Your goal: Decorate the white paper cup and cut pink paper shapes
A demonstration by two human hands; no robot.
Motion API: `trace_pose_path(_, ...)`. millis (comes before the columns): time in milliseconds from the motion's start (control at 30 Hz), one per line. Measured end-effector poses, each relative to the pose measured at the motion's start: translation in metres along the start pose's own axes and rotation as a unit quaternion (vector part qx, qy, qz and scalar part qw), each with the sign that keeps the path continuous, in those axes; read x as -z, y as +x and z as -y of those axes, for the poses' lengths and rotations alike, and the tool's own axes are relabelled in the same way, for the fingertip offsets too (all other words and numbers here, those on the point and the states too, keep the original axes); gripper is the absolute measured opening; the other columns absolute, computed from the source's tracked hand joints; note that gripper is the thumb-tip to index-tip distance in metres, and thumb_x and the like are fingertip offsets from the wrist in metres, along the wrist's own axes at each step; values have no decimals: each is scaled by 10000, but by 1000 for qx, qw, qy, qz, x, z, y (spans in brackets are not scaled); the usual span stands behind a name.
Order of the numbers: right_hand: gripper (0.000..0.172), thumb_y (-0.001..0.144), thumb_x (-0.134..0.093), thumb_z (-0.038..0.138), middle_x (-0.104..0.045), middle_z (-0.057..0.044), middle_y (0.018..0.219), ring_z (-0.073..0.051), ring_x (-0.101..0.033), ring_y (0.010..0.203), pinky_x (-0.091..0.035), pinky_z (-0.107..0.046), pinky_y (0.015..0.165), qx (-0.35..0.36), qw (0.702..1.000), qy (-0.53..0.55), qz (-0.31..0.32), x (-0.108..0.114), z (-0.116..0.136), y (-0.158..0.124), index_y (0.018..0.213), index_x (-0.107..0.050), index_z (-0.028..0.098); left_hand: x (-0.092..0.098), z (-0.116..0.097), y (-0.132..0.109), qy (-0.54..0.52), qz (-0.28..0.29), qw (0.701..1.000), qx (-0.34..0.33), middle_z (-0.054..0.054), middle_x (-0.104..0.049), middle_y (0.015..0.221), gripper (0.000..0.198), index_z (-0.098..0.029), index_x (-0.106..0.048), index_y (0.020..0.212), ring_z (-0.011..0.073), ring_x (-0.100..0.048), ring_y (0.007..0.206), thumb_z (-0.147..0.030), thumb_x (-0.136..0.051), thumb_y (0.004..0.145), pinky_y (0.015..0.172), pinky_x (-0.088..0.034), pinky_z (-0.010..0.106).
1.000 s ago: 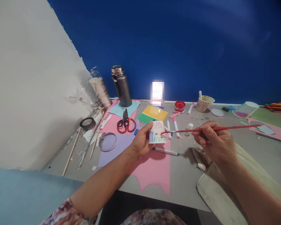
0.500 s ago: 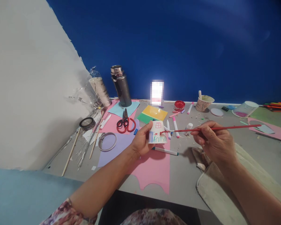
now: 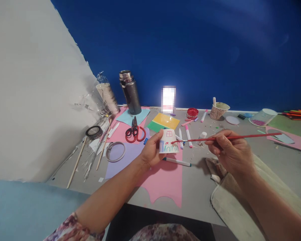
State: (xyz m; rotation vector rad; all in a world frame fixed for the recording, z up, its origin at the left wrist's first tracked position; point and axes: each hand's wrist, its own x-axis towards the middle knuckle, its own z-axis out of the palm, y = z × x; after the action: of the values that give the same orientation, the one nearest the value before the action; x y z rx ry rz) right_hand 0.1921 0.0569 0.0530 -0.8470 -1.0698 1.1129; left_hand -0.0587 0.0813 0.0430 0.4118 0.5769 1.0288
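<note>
My left hand (image 3: 150,150) grips an upturned white paper cup (image 3: 168,141) just above the table. The cup bears a drawn pink window, green grass and small red marks. My right hand (image 3: 229,152) pinches a long red paintbrush (image 3: 240,137), which lies nearly level with its tip touching the cup's side near the red marks. A white marker (image 3: 177,162) lies on the pink paper (image 3: 163,180) below the cup.
Red scissors (image 3: 134,132), tape rolls (image 3: 93,132), wooden sticks and a steel flask (image 3: 130,92) stand at the left. A red paint pot (image 3: 192,113), markers, a patterned cup (image 3: 218,110) and coloured papers lie behind. A stained cloth (image 3: 238,201) lies under my right arm.
The cup and the brush have shifted very slightly; the brush tip stays at the cup's side. Nothing else has moved.
</note>
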Motion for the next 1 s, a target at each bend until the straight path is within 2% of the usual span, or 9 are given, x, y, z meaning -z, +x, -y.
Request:
trace_pose_path(133, 258, 862, -832, 454, -773, -26, 734, -119, -522, 478, -417, -278, 463, 6, 1000, -6, -2, 0, -1, 0, 812, -694, 243, -1, 0, -1, 0, -6, 1000, 5, 137, -768, 923, 338, -77, -697, 1136, 255, -757, 829, -364, -560, 1024, 879, -608, 445)
trace_pose_path(267, 250, 855, -845, 434, -778, -31, 742, -114, -535, 489, -401, -265, 463, -7, 1000, -3, -3, 0, -1, 0, 815, -699, 235, -4, 0, -2, -5, -5, 1000, -3, 143, -769, 929, 334, -67, -706, 1100, 238, -749, 811, -355, -553, 1028, 824, -609, 389)
trace_pose_path(433, 256, 849, -852, 432, -773, -32, 719, -98, -523, 478, -421, -254, 480, 5, 1000, 18, -6, -1, 0, 0, 797, -707, 227, -7, 0, -2, 9, -37, 999, 0, 142, -765, 910, 349, -72, -703, 1100, 260, -753, 825, -351, -499, 1048, 789, -620, 419)
trace_pose_path(700, 268, 843, -859, 439, -771, -32, 719, -90, -533, 479, -421, -239, 478, 1, 1000, 20, -3, -1, 0, 2, 794, -707, 223, -6, 0, -2, 9, -26, 1000, 2, 148, -764, 913, 352, -64, -682, 1147, 258, -752, 820, -355, -517, 1039, 817, -618, 422)
trace_pose_path(867, 257, 841, -861, 439, -761, -24, 723, -85, -509, 472, -443, -252, 482, 20, 999, 21, -14, 0, 1, 3, 806, -721, 226, -6, -1, -2, -5, -8, 1000, 2, 156, -772, 986, 380, -53, -666, 1208, 259, -761, 892, -351, -496, 1045, 907, -602, 437)
trace_pose_path(1000, 256, 837, -860, 454, -752, -30, 713, -91, -496, 471, -448, -264, 480, 26, 999, 14, -18, 0, 3, 4, 804, -737, 233, -4, -3, -1, -5, 17, 999, 29, 181, -768, 1015, 424, -67, -669, 1180, 301, -765, 896, -397, -434, 1055, 806, -625, 486)
